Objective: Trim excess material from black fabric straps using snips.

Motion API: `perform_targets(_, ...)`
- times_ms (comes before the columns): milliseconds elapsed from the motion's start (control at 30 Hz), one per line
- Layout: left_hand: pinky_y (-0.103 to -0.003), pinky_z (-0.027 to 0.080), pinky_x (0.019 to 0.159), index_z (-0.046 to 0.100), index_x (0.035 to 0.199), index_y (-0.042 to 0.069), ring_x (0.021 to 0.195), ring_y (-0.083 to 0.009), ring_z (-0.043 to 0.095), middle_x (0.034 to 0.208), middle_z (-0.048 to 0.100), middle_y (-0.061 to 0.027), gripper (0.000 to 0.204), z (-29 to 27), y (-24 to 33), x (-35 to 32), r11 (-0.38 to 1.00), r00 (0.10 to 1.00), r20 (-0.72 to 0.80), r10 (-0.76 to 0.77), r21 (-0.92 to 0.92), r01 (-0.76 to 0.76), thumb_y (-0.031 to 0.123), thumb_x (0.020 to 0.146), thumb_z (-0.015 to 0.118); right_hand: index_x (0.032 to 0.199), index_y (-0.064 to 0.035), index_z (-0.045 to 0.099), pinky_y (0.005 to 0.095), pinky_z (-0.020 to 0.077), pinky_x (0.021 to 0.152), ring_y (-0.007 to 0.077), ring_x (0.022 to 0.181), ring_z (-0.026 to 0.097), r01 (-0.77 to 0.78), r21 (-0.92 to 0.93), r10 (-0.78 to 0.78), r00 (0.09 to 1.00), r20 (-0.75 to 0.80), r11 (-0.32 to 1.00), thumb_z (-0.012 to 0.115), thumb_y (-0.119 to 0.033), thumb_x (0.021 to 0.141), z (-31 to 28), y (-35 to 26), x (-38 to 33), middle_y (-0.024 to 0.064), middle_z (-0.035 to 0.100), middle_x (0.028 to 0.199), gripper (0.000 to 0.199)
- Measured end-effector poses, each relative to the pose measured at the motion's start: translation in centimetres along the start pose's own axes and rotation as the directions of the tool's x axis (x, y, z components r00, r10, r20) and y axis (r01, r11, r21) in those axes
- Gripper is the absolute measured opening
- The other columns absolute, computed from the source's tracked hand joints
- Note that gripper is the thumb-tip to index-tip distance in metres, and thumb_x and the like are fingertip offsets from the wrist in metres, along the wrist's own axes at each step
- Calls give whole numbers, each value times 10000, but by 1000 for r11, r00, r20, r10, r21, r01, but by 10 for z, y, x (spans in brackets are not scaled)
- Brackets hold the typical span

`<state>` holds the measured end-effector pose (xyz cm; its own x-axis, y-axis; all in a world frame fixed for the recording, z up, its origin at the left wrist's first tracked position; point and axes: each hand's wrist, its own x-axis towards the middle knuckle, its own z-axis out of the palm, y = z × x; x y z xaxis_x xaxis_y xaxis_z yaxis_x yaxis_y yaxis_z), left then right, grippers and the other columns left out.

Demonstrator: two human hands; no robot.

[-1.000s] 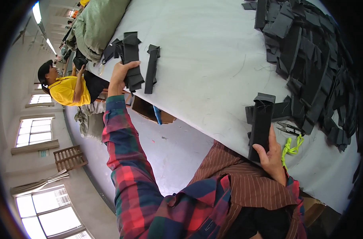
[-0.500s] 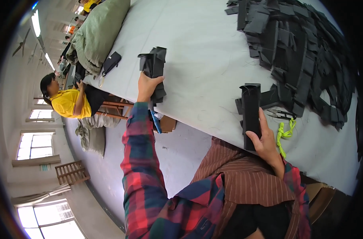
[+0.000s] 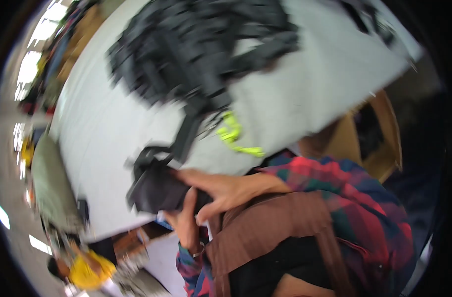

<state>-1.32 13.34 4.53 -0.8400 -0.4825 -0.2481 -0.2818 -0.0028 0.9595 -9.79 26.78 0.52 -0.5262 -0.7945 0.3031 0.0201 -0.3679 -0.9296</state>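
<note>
Close to my body, at the table's near edge, a stack of black fabric strips (image 3: 159, 190) is held between my two hands. My left hand (image 3: 186, 222) grips it from below, thumb up against its side. From the right, my right hand (image 3: 223, 190) closes on the same stack, its fingertips partly hidden behind the fabric. Motion blurs the stack and the fingers. A chain of black strips (image 3: 188, 126) runs from beside the stack toward a large black heap (image 3: 181, 49). Small thread snips (image 3: 211, 123) and a neon-yellow cord (image 3: 231, 133) lie right of that chain.
The pale table (image 3: 97, 133) spreads under everything. A grey-green bulky sack (image 3: 52, 183) rests at its left edge. An open cardboard box (image 3: 384, 138) stands below the table on the right. A person in a yellow top (image 3: 89, 270) is at lower left.
My view has swung right. My hands, apart before with black strips in each, have come together on one stack near my body.
</note>
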Motion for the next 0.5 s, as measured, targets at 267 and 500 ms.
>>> perform_targets(267,-424,188,1122,254,1426,-36,1359,-285,274,1461,286,-188,770,40,-2,-19,935,892,320,320,-259,-243,364,854,578,1392,-41,292,445,451,814,410,993,528,286,-406,-384,905,-182,868,734,-270,605,-10,-20,-13,201,472,1110,931)
perform_targets(500,-451,173,1119,150,1460,-28,1357,-332,262,1474,237,-227,961,93,30,-7,748,660,359,660,-237,-620,395,743,629,1150,-31,558,398,510,698,335,787,638,305,-441,-488,777,-398,844,709,-178,593,-52,-67,-38,157,644,855,595)
